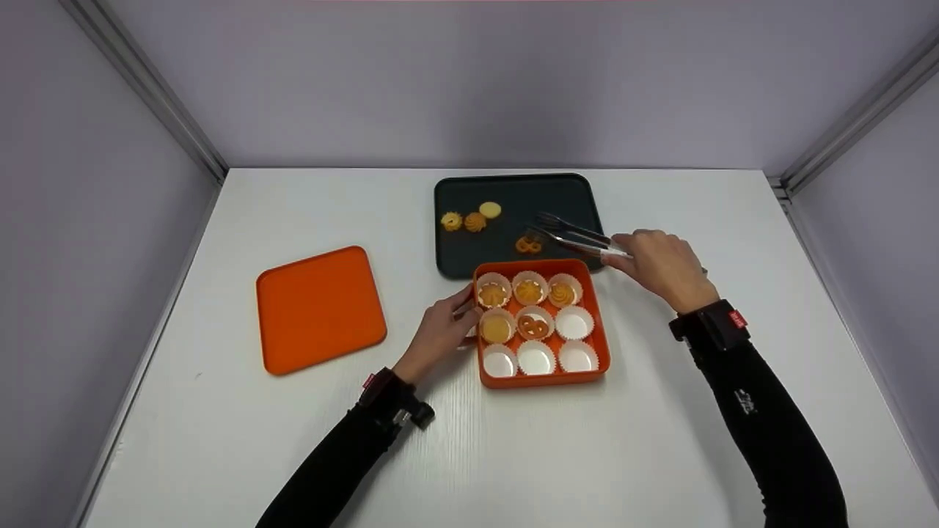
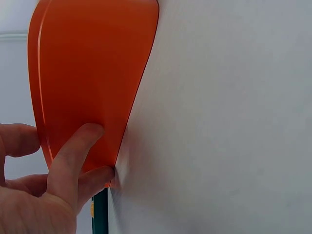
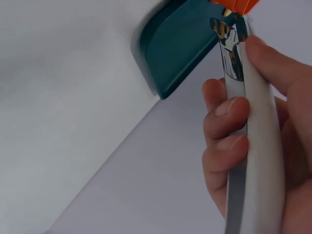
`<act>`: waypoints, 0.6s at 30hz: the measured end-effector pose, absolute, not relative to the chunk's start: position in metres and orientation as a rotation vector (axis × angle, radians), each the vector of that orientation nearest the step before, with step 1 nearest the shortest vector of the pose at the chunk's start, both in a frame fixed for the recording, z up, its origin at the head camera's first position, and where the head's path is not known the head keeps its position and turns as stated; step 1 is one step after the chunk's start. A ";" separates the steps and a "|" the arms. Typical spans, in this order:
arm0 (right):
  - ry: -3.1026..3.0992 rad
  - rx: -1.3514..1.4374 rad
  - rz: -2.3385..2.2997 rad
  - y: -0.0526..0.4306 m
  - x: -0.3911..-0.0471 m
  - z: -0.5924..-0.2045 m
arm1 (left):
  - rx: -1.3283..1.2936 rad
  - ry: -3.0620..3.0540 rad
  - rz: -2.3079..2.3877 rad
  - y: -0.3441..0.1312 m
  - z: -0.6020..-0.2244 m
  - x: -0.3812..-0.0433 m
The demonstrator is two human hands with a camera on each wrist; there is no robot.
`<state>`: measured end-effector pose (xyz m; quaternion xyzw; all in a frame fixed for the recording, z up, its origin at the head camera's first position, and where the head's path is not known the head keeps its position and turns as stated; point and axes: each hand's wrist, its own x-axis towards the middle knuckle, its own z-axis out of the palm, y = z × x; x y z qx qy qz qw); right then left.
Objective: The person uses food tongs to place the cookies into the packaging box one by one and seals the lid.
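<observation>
My right hand [image 1: 658,264] grips metal tongs [image 1: 587,246] with pale handles, the thumb along one arm and the fingers around the other. The parted tong tips are close over a small pretzel [image 1: 527,245] on the dark green tray [image 1: 572,192]. My left hand [image 1: 438,331] rests its fingertips on the outer left side of a square orange box [image 2: 92,73]. White paper cups fill the box. Its back row holds piped cookies [image 1: 528,292]; the middle row holds a flat round cookie [image 1: 497,329] and a pretzel [image 1: 533,326]. White bottoms show in the other cups.
Two piped cookies [image 1: 475,222] and a pale round cookie [image 1: 490,210] lie on the green tray's left half. An orange lid-like tray [image 1: 320,310] lies on the white table [image 1: 440,469] at left. Pale walls [image 1: 513,88] stand behind and at both sides.
</observation>
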<state>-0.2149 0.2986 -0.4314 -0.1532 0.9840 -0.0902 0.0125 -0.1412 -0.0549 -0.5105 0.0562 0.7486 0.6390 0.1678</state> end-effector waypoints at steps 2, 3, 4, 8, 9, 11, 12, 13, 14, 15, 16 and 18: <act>3.075 -0.465 -0.282 0.301 -0.215 -0.434 | 0.157 2.122 1.824 -0.055 -0.511 -0.141; 3.080 -0.458 -0.283 0.303 -0.215 -0.435 | 0.156 2.122 1.824 -0.055 -0.511 -0.142; 3.087 -0.455 -0.284 0.304 -0.216 -0.435 | 0.152 2.121 1.823 -0.055 -0.511 -0.142; 3.109 -0.453 -0.303 0.310 -0.216 -0.438 | 0.140 2.124 1.815 -0.054 -0.511 -0.142; 3.110 -0.452 -0.309 0.311 -0.216 -0.438 | 0.140 2.125 1.813 -0.055 -0.511 -0.142; 3.092 -0.445 -0.327 0.314 -0.216 -0.439 | 0.140 2.125 1.811 -0.055 -0.510 -0.141; 3.078 -0.439 -0.341 0.315 -0.216 -0.439 | 0.140 2.125 1.810 -0.055 -0.510 -0.141; 3.065 -0.432 -0.354 0.316 -0.216 -0.439 | 0.139 2.126 1.809 -0.055 -0.510 -0.141; 3.051 -0.427 -0.365 0.318 -0.216 -0.439 | 0.140 2.126 1.808 -0.055 -0.510 -0.141; 3.037 -0.422 -0.376 0.319 -0.215 -0.438 | 0.138 2.126 1.806 -0.055 -0.510 -0.141; 3.026 -0.419 -0.383 0.320 -0.215 -0.438 | 0.136 2.127 1.805 -0.054 -0.510 -0.141; 3.011 -0.413 -0.391 0.322 -0.215 -0.439 | 0.134 2.129 1.801 -0.054 -0.511 -0.142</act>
